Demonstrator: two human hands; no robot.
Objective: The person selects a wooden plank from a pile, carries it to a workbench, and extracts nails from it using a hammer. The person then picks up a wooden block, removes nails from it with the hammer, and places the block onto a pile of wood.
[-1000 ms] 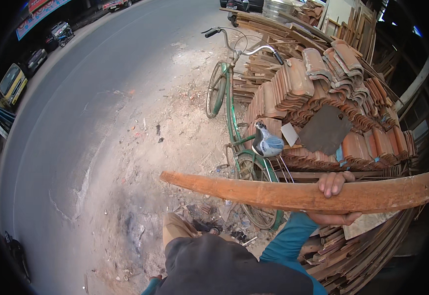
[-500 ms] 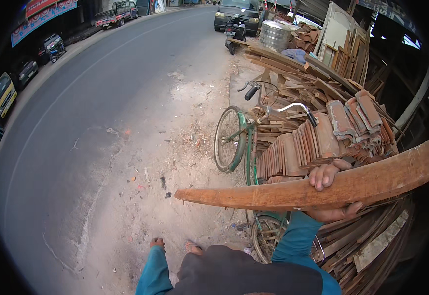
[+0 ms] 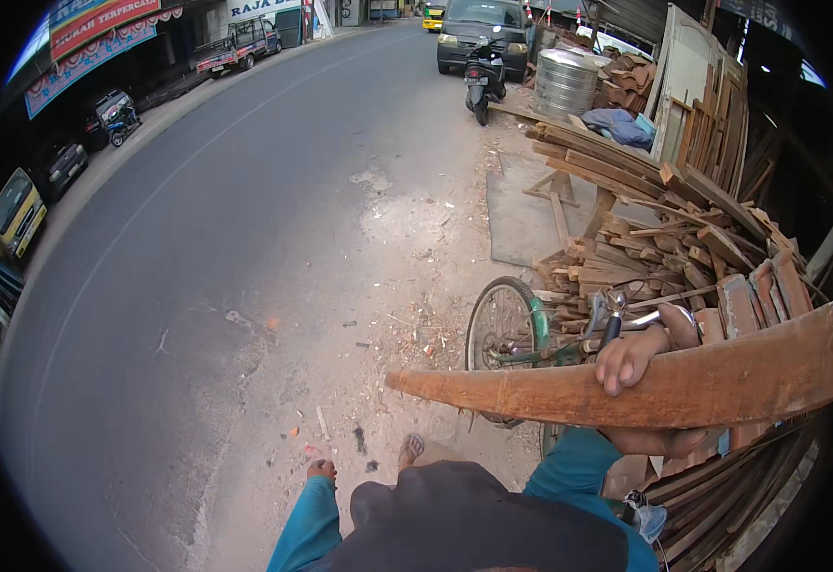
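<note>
A long reddish-brown wooden plank (image 3: pixel 721 386), tapered toward its left end, lies across the right half of the view. My right hand (image 3: pixel 629 360) grips it, with fingers hooked over the top edge. Part of that hand shows below the lower edge, and the rest is hidden behind the wood. At my left side hangs my left hand (image 3: pixel 322 468), its fingers loosely curled and nothing visible in them. Just beyond the plank stands a green bicycle (image 3: pixel 537 324), partly covered by it.
Stacked roof tiles (image 3: pixel 777 286) and piled timber (image 3: pixel 645 253) line the right. A black motorcycle (image 3: pixel 482 76) and a dark van (image 3: pixel 483 33) stand ahead, near a metal drum (image 3: pixel 564 84). An asphalt road (image 3: pixel 197 210) runs along the left, beside debris-strewn ground (image 3: pixel 416 315).
The plank's tapered end has shifted right in view, and the plank now covers more of the bicycle. The bicycle and tiles sit lower and farther right. One foot has come forward.
</note>
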